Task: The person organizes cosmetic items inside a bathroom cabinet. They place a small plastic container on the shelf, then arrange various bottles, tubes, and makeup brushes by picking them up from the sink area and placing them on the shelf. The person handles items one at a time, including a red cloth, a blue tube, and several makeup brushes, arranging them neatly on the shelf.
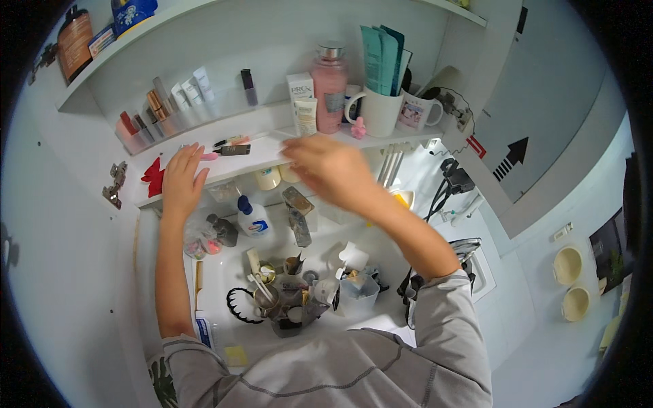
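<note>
My left hand [182,178] lies on the edge of the middle shelf [265,151], fingers stretched out. Beside it on the left is a red bow [154,178], and a pink item [208,156] shows by its fingertips. A dark tube [235,149] and a few slim cosmetic sticks [235,141] lie just to the right. My right hand [333,170] is smeared by motion over the front of the shelf, below a white cream tube [305,117] and a pink bottle [330,88]. Whether it holds anything cannot be made out.
A clear rack [183,117] of lipsticks and small tubes stands at the back left. White mugs [382,112] stand at the right. Below, the sink [228,272] holds cups, a black headband [239,306] and a pump bottle [253,217]. A mirrored door [544,102] hangs open at right.
</note>
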Motion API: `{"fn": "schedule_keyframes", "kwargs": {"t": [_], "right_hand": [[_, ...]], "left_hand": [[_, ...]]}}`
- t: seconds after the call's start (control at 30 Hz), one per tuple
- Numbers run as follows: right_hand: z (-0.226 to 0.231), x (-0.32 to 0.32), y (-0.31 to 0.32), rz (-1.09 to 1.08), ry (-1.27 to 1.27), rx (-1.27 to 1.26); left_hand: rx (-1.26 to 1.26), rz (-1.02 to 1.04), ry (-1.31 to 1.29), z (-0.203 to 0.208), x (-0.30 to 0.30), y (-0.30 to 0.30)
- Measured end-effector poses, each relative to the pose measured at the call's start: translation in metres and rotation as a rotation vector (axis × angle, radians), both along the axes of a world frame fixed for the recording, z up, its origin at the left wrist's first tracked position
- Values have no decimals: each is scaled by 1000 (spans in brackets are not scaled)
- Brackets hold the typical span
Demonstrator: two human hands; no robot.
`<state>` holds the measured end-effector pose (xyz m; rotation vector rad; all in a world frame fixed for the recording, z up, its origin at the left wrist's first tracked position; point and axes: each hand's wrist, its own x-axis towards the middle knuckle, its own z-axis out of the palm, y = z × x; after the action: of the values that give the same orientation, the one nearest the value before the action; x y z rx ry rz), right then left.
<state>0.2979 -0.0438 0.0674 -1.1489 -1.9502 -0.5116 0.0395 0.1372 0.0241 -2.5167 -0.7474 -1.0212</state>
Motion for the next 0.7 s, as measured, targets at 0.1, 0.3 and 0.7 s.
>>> {"fn": "schedule_keyframes", "kwargs": {"t": [0.1, 0.3, 0.7], "right_hand": [[22, 59, -23, -250, 80, 75], [18, 165, -12, -534, 247, -3], [-2, 150, 11, -503, 285, 171]], "left_hand": [[46, -43, -29, 11, 10, -14], [15, -252, -48, 45, 62, -59], [-44, -386, -15, 63, 156, -106]]}}
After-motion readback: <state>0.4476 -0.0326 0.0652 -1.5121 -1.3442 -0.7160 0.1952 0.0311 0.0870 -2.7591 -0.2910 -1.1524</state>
